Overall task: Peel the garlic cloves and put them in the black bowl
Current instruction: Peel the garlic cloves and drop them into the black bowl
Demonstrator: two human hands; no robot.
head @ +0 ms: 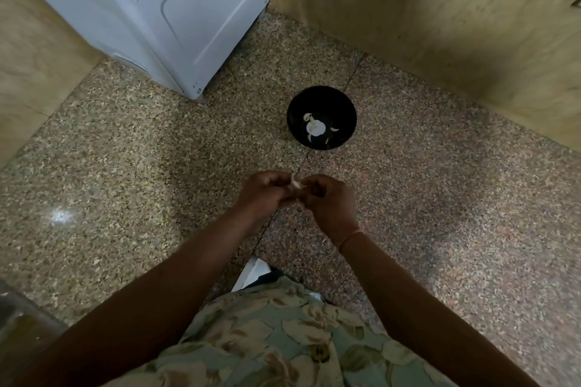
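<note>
One garlic clove (296,185), pinch-tight between left hand (266,195) and right hand (330,202), near black bowl (343,109).

Mostly hidden, partly blurred
Only a blurred pale sliver of the garlic clove (295,183) shows between the left hand (267,195) and right hand (330,201); pale pieces (314,127) in the black bowl (344,110) are too small to identify.

I see round black bowl (298,110) on speckled stone floor (125,151), just right of centre, beyond both hands. Pale garlic pieces (315,126) lie in bowl bottom. Left hand (267,195) and right hand (330,201) meet near side of bowl, small pale garlic clove (295,184) pinched between them. Tall white metal appliance (157,9) stands far left. Pale wooden panel wall (440,25) runs far right, behind bowl. Flat white card-like piece (253,273) lies on floor near me, between forearms.
</note>
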